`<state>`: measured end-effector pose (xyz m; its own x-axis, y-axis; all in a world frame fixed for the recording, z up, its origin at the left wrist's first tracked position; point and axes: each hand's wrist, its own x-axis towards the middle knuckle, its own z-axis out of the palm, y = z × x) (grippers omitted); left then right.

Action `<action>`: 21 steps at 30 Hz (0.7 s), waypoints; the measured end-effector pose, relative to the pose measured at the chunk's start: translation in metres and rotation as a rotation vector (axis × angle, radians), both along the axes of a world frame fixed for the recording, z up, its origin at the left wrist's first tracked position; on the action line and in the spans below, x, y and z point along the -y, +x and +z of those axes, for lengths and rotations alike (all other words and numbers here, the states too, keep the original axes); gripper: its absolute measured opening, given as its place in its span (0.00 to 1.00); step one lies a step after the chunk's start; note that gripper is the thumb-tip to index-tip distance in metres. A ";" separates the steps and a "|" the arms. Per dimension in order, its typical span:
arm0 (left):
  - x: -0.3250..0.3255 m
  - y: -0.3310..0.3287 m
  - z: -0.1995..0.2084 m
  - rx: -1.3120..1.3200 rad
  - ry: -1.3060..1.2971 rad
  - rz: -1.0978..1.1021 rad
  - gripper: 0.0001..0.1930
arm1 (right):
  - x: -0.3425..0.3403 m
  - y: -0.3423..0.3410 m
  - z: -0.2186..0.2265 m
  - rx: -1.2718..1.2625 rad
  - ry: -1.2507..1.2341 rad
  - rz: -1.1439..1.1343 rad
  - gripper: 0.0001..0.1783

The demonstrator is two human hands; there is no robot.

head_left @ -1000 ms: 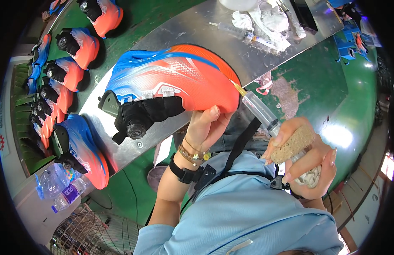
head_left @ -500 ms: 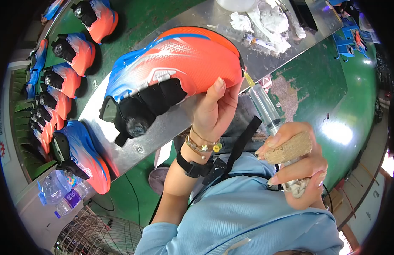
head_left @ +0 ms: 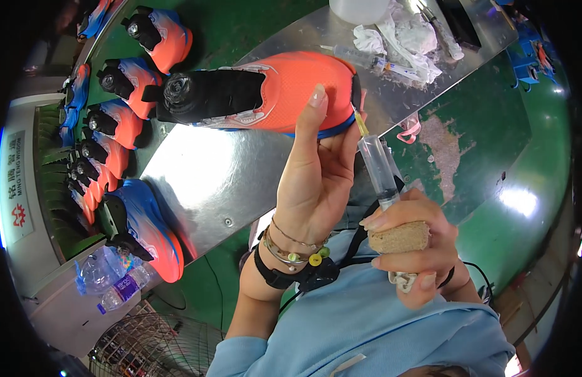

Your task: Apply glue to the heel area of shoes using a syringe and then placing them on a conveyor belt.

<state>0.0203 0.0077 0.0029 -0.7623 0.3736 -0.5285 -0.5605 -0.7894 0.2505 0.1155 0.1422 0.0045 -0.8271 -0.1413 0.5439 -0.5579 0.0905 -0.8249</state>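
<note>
My left hand (head_left: 319,169) grips an orange running shoe (head_left: 291,88) by its toe end, thumb on top and fingers underneath. The shoe lies level above the metal table, its top facing up and its black collar pointing left. My right hand (head_left: 429,220) is closed around the lower end of a clear syringe (head_left: 377,164). The syringe's yellow needle (head_left: 362,124) points up at the sole edge of the toe; whether it touches cannot be made out. A tan block (head_left: 399,238) and a crumpled whitish cloth (head_left: 404,281) are also held in my right hand.
Several orange and blue shoes stand in a row at the left, one (head_left: 143,226) close by on the metal table (head_left: 241,182). Another syringe (head_left: 360,58), white tissues (head_left: 410,38) and a white container (head_left: 360,7) lie at the back. Plastic bottles (head_left: 124,289) and a wire-cage fan (head_left: 156,339) are lower left.
My left hand has rolled the shoe from its side to top-up, collar swinging away from me. My right hand with the syringe has shifted slightly left, its needle still by the toe.
</note>
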 end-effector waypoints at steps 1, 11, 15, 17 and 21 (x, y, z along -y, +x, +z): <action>0.000 0.000 0.001 0.005 -0.006 -0.002 0.15 | 0.000 0.000 -0.002 -0.013 -0.003 -0.004 0.16; 0.003 0.000 0.002 -0.003 -0.012 -0.023 0.16 | 0.005 0.008 -0.010 -0.026 -0.045 -0.038 0.13; 0.002 -0.001 -0.001 0.041 0.024 -0.011 0.15 | 0.003 0.011 -0.007 0.011 -0.103 -0.055 0.14; 0.003 0.002 -0.006 0.026 0.027 0.009 0.15 | -0.003 0.014 -0.004 -0.012 -0.088 -0.047 0.15; 0.020 0.031 -0.023 -0.141 -0.012 -0.081 0.18 | -0.016 0.017 0.000 -0.056 -0.071 -0.156 0.21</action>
